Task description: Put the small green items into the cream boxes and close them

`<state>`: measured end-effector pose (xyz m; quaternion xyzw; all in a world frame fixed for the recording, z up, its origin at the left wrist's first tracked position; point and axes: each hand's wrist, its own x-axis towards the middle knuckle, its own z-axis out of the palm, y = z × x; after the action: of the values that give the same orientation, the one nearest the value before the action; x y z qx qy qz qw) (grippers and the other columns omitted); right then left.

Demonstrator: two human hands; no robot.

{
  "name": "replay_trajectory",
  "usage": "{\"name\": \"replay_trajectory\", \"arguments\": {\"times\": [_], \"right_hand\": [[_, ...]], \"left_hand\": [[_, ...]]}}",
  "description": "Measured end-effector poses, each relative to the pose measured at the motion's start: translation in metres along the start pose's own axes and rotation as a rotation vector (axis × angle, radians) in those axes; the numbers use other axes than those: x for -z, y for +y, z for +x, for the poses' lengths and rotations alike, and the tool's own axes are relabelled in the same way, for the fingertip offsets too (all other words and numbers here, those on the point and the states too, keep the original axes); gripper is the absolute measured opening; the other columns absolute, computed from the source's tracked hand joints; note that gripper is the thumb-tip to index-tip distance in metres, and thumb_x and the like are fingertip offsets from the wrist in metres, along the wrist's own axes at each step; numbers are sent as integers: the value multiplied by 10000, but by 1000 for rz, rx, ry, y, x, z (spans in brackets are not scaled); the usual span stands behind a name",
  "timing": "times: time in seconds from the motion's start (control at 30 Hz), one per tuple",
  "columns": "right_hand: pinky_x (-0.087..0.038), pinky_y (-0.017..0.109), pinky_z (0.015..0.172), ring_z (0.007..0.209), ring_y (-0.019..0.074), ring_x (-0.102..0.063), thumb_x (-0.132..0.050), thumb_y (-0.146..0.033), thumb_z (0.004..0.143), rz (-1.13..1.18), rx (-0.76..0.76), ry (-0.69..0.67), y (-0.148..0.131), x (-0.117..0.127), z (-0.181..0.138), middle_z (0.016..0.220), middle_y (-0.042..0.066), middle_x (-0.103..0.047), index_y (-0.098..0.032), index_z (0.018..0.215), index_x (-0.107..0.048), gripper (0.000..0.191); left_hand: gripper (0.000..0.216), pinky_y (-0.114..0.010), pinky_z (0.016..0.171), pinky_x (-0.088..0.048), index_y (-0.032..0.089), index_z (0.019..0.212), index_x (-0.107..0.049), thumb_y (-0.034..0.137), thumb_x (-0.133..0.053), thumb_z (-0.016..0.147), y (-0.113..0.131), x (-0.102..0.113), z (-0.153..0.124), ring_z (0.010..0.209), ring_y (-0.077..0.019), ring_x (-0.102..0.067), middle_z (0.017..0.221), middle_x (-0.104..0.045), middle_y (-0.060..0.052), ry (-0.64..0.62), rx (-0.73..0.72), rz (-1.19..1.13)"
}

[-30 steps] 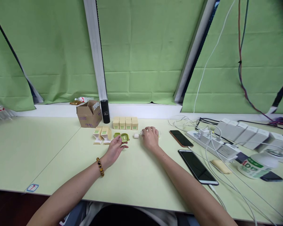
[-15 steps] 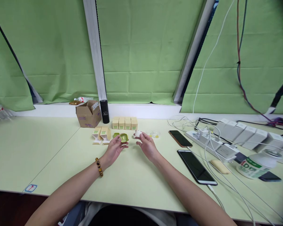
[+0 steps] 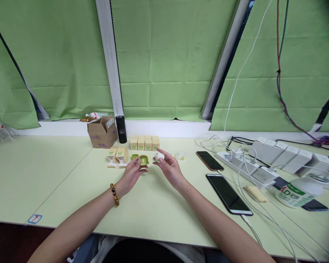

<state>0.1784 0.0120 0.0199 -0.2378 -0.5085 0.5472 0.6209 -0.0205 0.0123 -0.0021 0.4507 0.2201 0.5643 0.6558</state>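
My left hand [image 3: 132,172] is closed on a small green square case [image 3: 144,160], whose hollow side faces up. Just behind those fingers, a second green piece [image 3: 134,156] shows in part. My right hand [image 3: 170,170] grips a small white rounded piece [image 3: 159,156] between thumb and fingers, a short gap to the right of the case. Two opened cream cartons [image 3: 122,156] lie left of my left hand. Beyond my right hand is a clear plastic piece with yellow spots [image 3: 180,157].
Several closed cream cartons [image 3: 144,143] stand in a row behind the hands, near a brown cardboard box [image 3: 102,136] and a black flask [image 3: 121,129]. At right lie two phones [image 3: 229,193], a power strip [image 3: 246,168], loose cables, white boxes and a white bottle [image 3: 298,191].
The white piece has turned within my right hand, and the fingers around it have shifted, the upper ones stretching further left. My left hand and the green case have barely moved.
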Motion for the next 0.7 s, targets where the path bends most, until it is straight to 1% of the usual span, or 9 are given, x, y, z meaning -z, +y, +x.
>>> {"name": "replay_trajectory", "arguments": {"times": [0.03,0.1,0.2,0.3,0.37,0.43,0.5,0.6,0.7], "right_hand": [[-555,464,1001,1047,230,-678,-843,-435,797,-24,9,-8,0,-2,-1,1031,37,-722,-296,1295,-696,538],[-554,445,1004,1052,224,-685,-865,-396,770,-73,29,-10,-1,-5,-3,1087,32,-696,-304,1309,-679,577],[-571,362,897,987,197,-689,-900,-335,708,-134,62,23,2,-8,-5,1128,24,-644,-305,1275,-666,614],[-559,333,818,896,187,-667,-893,-342,705,-202,71,54,5,-8,-7,1021,28,-673,-267,1182,-669,532],[-552,347,808,860,197,-653,-878,-375,723,-251,71,67,7,-6,-7,947,36,-698,-245,1116,-681,458],[-549,368,827,878,213,-656,-858,-411,748,-283,81,78,8,-6,-6,966,56,-719,-234,1092,-700,418],[-547,386,855,914,225,-666,-833,-438,775,-299,91,78,9,-6,-6,1017,70,-731,-231,1124,-715,423],[-548,384,846,880,216,-664,-808,-448,801,-337,93,76,9,-9,-7,962,55,-732,-230,1180,-715,447],[-549,366,820,853,203,-656,-805,-431,808,-374,118,80,10,-12,-9,931,44,-725,-230,1128,-709,391]], "left_hand": [[343,-356,874,-556,187,1207,-669,364,-749,925,0,0,0,942,-178,-683,1121,-696,-84,-1,2,5],[388,-372,922,-553,189,1254,-662,364,-754,920,1,-1,0,952,-181,-690,1161,-697,-94,-10,7,13],[408,-403,1038,-521,189,1276,-659,350,-761,915,2,-2,-1,1013,-192,-695,1209,-697,-101,-23,6,7],[381,-441,1119,-483,189,1254,-667,332,-764,914,2,-3,-2,1097,-207,-680,1225,-696,-99,-24,-1,-9],[375,-453,1137,-474,188,1239,-672,328,-773,906,2,-3,-2,1118,-210,-674,1214,-698,-95,-20,-1,-17],[385,-458,1146,-469,191,1238,-673,321,-785,894,1,-3,-2,1113,-206,-675,1199,-701,-89,-18,-1,-19],[398,-463,1150,-466,194,1246,-669,308,-794,886,0,-2,-1,1108,-202,-675,1186,-702,-84,-19,-10,-13],[417,-467,1146,-470,198,1262,-660,292,-801,881,-2,0,-1,1127,-205,-666,1165,-704,-79,-17,-24,8],[428,-439,1123,-487,202,1254,-661,289,-817,866,-2,0,-1,1140,-203,-657,1164,-704,-73,-12,-34,38]]}}
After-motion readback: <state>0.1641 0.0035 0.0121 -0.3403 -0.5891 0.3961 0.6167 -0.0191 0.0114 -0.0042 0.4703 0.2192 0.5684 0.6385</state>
